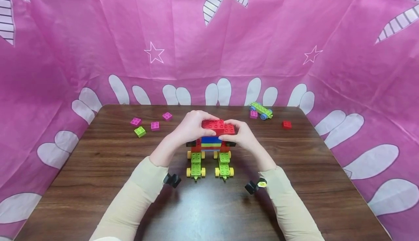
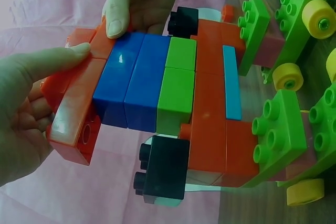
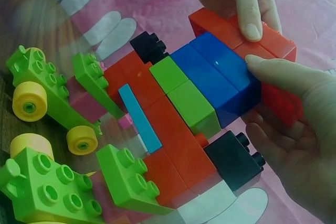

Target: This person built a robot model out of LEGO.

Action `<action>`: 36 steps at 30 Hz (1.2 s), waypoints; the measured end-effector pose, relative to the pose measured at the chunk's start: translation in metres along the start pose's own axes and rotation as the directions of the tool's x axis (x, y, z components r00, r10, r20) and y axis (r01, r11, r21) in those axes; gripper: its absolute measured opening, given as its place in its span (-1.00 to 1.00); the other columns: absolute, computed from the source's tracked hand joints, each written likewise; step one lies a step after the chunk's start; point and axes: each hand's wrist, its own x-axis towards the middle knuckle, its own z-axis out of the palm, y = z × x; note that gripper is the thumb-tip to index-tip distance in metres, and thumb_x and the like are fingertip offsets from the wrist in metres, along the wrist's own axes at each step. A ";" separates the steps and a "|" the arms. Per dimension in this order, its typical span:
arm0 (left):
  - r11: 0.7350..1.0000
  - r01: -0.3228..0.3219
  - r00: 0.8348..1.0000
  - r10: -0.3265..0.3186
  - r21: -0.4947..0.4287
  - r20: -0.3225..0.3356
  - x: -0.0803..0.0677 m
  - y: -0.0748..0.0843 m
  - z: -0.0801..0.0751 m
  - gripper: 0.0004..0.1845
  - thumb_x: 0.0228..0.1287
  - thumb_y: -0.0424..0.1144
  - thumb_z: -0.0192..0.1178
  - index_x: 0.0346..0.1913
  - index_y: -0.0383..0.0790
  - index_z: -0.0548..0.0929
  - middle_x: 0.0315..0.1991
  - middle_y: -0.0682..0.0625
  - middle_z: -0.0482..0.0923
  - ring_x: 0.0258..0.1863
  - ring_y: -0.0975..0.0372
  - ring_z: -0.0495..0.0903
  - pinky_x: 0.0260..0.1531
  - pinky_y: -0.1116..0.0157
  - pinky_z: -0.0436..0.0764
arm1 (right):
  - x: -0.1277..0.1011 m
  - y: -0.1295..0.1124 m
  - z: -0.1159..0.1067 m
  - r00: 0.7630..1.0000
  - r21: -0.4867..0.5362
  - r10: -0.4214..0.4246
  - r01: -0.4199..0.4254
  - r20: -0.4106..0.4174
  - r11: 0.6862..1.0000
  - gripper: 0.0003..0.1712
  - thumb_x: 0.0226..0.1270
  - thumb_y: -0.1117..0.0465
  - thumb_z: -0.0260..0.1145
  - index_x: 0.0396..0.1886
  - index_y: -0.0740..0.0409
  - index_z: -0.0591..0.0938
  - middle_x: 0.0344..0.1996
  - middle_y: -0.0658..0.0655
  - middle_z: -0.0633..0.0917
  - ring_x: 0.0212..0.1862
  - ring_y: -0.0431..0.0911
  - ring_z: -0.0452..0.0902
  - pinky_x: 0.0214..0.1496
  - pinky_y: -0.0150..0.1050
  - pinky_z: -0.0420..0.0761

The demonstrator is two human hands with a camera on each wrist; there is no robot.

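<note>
The red brick [image 1: 218, 127], light, stiff and slick, is pinched at its ends by the left hand [image 1: 191, 126] and right hand [image 1: 242, 135] atop the stack [image 1: 211, 143], best held there.

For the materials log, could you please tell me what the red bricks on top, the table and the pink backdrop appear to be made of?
Red bricks: likely hard moulded plastic, glossy; light glints on their smooth faces. Table: wood or wood-look laminate, going by the dark grain streaks. Backdrop: thin sheet, plastic or paper, creased and softly shiny.
</note>
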 end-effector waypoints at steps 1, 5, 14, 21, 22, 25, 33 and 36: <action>1.000 0.001 1.000 -0.001 0.000 -0.003 0.000 0.000 0.000 -0.54 0.11 -0.16 0.45 0.12 -0.14 0.68 0.01 -0.03 0.71 -0.01 0.15 0.59 -0.05 0.19 0.64 | 0.000 0.000 0.000 1.000 -0.003 -0.002 0.002 -0.003 1.000 -0.45 0.15 0.11 0.49 0.12 0.16 0.58 0.00 0.21 0.68 -0.02 0.06 0.59 -0.03 -0.18 0.66; 1.000 -0.003 1.000 0.003 -0.001 -0.010 -0.001 0.001 0.001 -0.54 0.11 -0.17 0.45 0.12 -0.15 0.68 0.01 -0.04 0.71 0.00 0.14 0.59 -0.03 0.18 0.63 | -0.001 0.002 0.001 1.000 -0.015 -0.023 0.023 -0.015 1.000 -0.41 0.13 0.05 0.50 0.13 0.18 0.58 0.00 0.21 0.68 -0.03 0.03 0.59 -0.05 -0.20 0.67; 1.000 0.001 1.000 -0.001 0.013 0.007 0.001 0.001 -0.002 -0.52 0.09 -0.17 0.47 0.11 -0.17 0.68 0.02 -0.05 0.71 -0.01 0.14 0.62 -0.01 0.19 0.64 | 0.000 0.000 0.001 1.000 -0.007 -0.002 0.002 -0.008 1.000 -0.46 0.14 0.11 0.50 0.11 0.15 0.59 0.00 0.19 0.69 -0.01 0.04 0.58 -0.02 -0.18 0.66; 0.999 -0.031 0.998 0.031 0.004 0.058 0.003 0.000 -0.005 -0.50 0.10 -0.15 0.46 0.12 -0.20 0.66 0.01 -0.05 0.69 -0.05 0.16 0.62 -0.02 0.22 0.64 | -0.002 -0.002 0.001 1.000 -0.013 -0.005 0.005 -0.009 1.000 -0.46 0.14 0.13 0.50 0.11 0.16 0.59 0.00 0.19 0.69 -0.02 0.04 0.58 -0.03 -0.19 0.66; 0.999 -0.044 0.997 0.044 0.003 0.065 0.003 0.000 -0.005 -0.50 0.10 -0.15 0.46 0.12 -0.21 0.65 0.01 -0.05 0.69 -0.05 0.16 0.61 -0.02 0.22 0.64 | -0.002 -0.001 0.001 1.000 -0.012 -0.008 0.008 -0.009 1.000 -0.47 0.13 0.13 0.50 0.10 0.16 0.59 -0.01 0.19 0.69 -0.03 0.04 0.59 -0.03 -0.19 0.66; 0.997 -0.080 0.993 0.080 0.001 0.081 0.003 -0.004 -0.007 -0.46 0.09 -0.12 0.46 0.14 -0.22 0.63 0.03 -0.06 0.67 -0.03 0.16 0.61 0.00 0.22 0.64 | -0.002 -0.001 0.001 1.000 -0.013 -0.020 0.020 -0.003 1.000 -0.47 0.14 0.14 0.50 0.10 0.17 0.59 -0.02 0.20 0.69 -0.05 0.03 0.60 -0.04 -0.20 0.66; 0.992 -0.127 0.990 0.127 -0.011 0.065 0.006 -0.006 -0.009 -0.52 0.19 -0.01 0.37 0.12 -0.17 0.67 -0.01 -0.03 0.68 -0.01 0.17 0.59 -0.01 0.24 0.64 | -0.003 -0.002 0.000 1.000 -0.023 -0.015 0.015 -0.004 1.000 -0.46 0.15 0.14 0.49 0.12 0.20 0.57 -0.01 0.22 0.69 -0.05 0.01 0.61 -0.03 -0.21 0.68; 0.993 -0.118 0.991 0.118 -0.009 0.059 0.006 -0.004 -0.008 -0.55 0.17 -0.02 0.38 0.08 -0.16 0.70 -0.08 -0.01 0.68 -0.08 0.19 0.57 -0.09 0.27 0.63 | -0.003 -0.002 0.000 1.000 -0.018 -0.014 0.014 -0.003 1.000 -0.46 0.15 0.15 0.49 0.12 0.20 0.57 -0.01 0.22 0.69 -0.04 0.02 0.61 -0.02 -0.20 0.68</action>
